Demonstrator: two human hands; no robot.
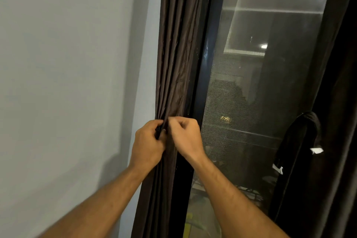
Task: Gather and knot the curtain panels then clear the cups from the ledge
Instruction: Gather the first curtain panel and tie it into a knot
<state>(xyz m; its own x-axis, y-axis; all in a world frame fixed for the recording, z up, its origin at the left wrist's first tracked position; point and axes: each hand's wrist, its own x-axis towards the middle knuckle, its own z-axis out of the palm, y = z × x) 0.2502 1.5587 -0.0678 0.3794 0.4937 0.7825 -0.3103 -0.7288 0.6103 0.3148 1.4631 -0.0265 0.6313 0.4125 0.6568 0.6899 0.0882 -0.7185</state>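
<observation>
A dark brown left curtain panel hangs bunched in narrow folds between the wall and the window frame. My left hand pinches its folds from the left side at about mid height. My right hand grips the same bunch from the right, thumb and fingers closed on the cloth, so both hands meet on it. A second dark curtain panel hangs at the right edge, and a knotted lump of it with white tags sticks out toward the window. No cups or ledge are in view.
A pale grey wall fills the left half. The dark window frame stands right of the gathered curtain, with a mesh-screened pane showing reflections. Something yellow-green shows through the glass low down.
</observation>
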